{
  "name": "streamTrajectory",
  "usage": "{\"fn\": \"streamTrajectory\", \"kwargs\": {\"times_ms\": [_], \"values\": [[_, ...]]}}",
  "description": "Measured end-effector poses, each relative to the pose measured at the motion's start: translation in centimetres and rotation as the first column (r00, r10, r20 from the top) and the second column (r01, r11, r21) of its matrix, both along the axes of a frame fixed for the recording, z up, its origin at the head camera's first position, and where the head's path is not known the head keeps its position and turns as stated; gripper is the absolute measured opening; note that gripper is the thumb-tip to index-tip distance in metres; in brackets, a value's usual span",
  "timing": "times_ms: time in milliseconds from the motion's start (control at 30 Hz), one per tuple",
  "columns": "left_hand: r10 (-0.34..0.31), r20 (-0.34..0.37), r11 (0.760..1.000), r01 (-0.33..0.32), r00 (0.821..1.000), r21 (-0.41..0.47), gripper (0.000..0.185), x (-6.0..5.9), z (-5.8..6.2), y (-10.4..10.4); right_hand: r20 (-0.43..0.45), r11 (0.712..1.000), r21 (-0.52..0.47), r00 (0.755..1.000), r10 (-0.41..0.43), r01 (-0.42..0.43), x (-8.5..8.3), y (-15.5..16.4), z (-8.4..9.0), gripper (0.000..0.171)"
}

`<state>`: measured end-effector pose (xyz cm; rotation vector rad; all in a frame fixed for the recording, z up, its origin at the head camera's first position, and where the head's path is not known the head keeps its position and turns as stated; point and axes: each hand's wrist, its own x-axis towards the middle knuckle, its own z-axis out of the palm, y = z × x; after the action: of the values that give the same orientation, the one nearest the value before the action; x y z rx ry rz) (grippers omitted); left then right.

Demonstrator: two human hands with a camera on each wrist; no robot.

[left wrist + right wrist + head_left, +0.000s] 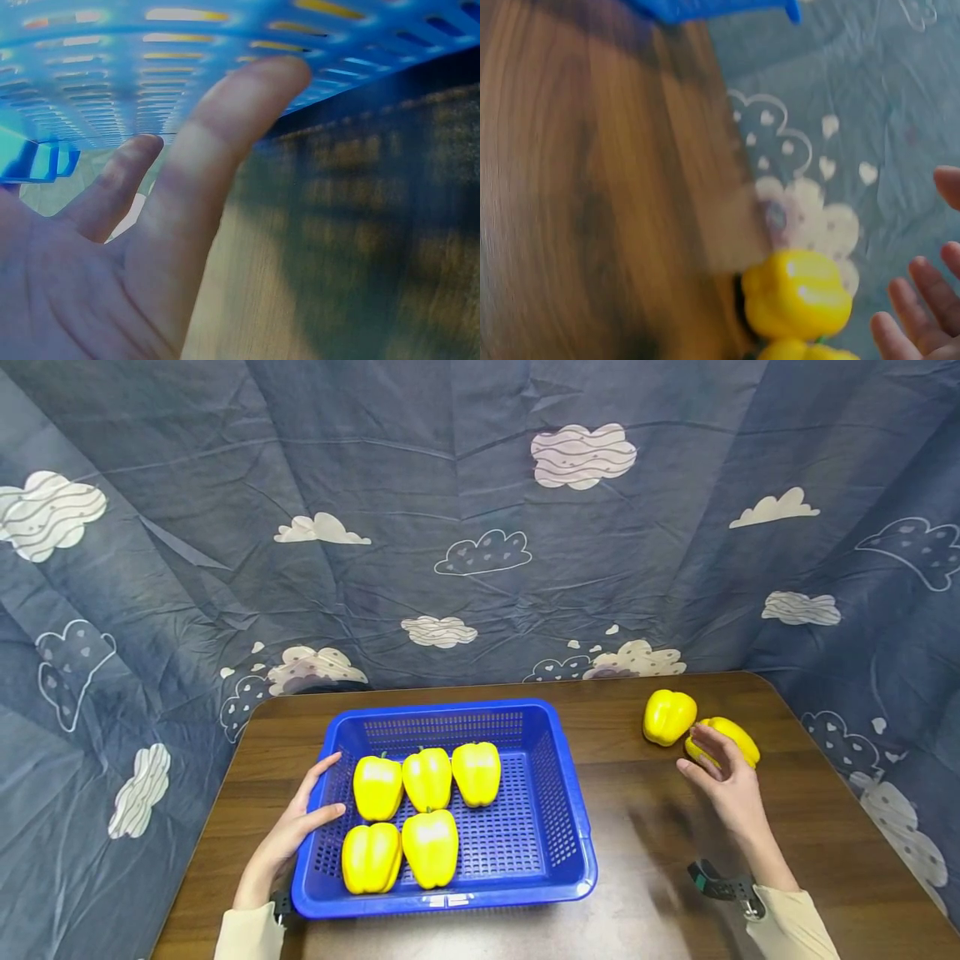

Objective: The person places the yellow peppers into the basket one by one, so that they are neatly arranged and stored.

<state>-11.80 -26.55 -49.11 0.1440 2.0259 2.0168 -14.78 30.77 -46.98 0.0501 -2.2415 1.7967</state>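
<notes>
A blue perforated basket (510, 900) stands on the table with several yellow bell peppers (431, 850) inside, in two rows toward its left. My left hand (288, 833) rests at the basket's left rim, thumb and index finger spread and reaching over it; in the left wrist view the thumb (202, 165) lies straight against the slotted wall. Near the back right, two more yellow bell peppers lie side by side. My right hand (729, 785), fingers loosely bent and nothing between them, hovers over the right-hand pepper (738, 742). The other pepper (670, 718) is just left of it.
The brown wooden table (622, 860) ends at the back against a blue-grey cloth (390, 577) printed with clouds, which also hangs at both sides. Dark bands with buckles sit at both wrists, the right band (726, 887) beside the sleeve.
</notes>
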Motion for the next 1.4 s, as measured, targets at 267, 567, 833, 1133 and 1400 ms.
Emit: {"fn": "streamTrajectory", "kwargs": {"times_ms": [267,567,833,1133,1400], "values": [[0.002,0.014,1.000,-0.002,1.000,0.012,0.071,0.0,0.0,0.1,0.014,0.984,0.035,0.985,-0.172,0.172,-0.6,2.7,-1.1,0.059],[0.008,0.019,1.000,-0.008,1.000,0.005,0.072,-0.1,0.0,0.2,0.139,0.949,0.176,0.948,-0.288,0.262,-1.5,5.8,-2.2,0.067],[-0.005,0.020,1.000,0.005,1.000,0.014,0.072,-0.1,0.0,0.1,0.191,0.946,0.206,0.938,-0.289,0.249,-2.3,7.1,-2.9,0.071],[-0.001,0.028,1.000,0.001,1.000,0.020,0.071,-0.1,0.0,0.1,0.257,0.942,0.249,0.922,-0.290,0.226,-2.1,7.0,-3.4,0.071],[0.004,0.029,1.000,-0.004,1.000,0.008,0.071,0.1,0.2,0.1,0.239,0.917,0.351,0.928,-0.285,0.191,-1.4,5.9,-3.0,0.068]]}}
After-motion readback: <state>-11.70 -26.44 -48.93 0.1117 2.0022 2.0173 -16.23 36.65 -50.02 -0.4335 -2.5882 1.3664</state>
